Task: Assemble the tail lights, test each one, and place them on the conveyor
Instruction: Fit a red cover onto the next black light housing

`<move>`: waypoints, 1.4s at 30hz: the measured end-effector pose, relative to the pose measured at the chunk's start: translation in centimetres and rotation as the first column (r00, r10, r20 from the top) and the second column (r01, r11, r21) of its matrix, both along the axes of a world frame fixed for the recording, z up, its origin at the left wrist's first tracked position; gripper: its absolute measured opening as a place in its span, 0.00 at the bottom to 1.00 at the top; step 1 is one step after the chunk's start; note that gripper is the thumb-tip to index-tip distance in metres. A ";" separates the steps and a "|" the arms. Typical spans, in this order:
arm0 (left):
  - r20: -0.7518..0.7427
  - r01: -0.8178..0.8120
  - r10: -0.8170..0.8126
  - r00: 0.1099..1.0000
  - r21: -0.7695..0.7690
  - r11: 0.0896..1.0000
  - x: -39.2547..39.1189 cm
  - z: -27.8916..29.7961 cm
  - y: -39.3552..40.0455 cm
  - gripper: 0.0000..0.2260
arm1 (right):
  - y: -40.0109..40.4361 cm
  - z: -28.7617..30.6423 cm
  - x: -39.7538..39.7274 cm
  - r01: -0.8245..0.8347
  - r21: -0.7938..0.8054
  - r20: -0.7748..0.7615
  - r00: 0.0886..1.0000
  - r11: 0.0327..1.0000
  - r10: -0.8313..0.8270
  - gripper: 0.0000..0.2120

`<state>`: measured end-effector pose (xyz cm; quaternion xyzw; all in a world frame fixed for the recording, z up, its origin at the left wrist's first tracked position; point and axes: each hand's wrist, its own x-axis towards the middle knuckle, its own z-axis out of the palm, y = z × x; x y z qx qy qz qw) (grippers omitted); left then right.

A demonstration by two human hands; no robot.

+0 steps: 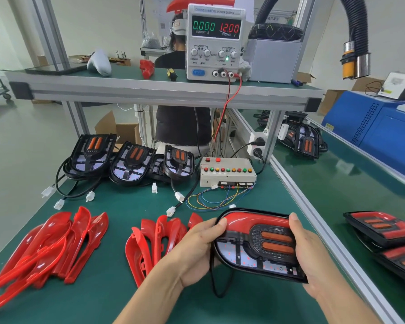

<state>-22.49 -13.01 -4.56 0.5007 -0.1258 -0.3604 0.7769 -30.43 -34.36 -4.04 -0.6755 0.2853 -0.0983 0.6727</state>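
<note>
Both hands hold a tail light [255,244] just above the green surface [108,298], its red cover fitted along the top edge. The left hand [197,249] curls its fingers under the left end, thumb on the cover; the right hand [313,260] clasps the right end likewise. Loose red covers [47,244] lie to the left, uncovered lights [131,160] behind, near the button box [227,171]. Finished lights [384,232] rest on the conveyor [351,183].

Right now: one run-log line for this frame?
stage: assembly | left hand + right hand: grip tail light, red lens fitted | supply: 12.00 V, 0.000 A | not on conveyor
</note>
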 end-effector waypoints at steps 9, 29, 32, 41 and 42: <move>0.052 0.052 -0.052 0.997 0.000 0.999 0.1 0.4 0.5 0.20 | -0.3 0.6 -0.4 -0.007 0.007 -0.015 1.000 1.000 0.007 0.28; 0.123 0.064 -0.048 0.991 -0.131 0.989 -0.2 0.7 1.1 0.21 | -1.1 4.3 -1.8 -0.124 -0.604 0.098 0.969 0.787 0.229 0.23; 0.167 0.136 -0.122 0.978 -0.078 0.988 -0.3 0.9 1.0 0.20 | -1.5 6.4 -0.9 -0.404 -0.757 -0.167 0.879 0.513 0.446 0.21; 0.136 0.127 -0.112 0.984 -0.106 0.986 0.1 0.7 1.5 0.21 | 0.0 7.7 -0.1 -0.450 -0.856 -0.278 0.816 0.255 0.506 0.27; 0.141 0.134 -0.118 0.983 -0.107 0.985 0.2 0.7 1.5 0.21 | 0.1 7.5 -0.2 -0.445 -0.853 -0.267 0.821 0.272 0.504 0.27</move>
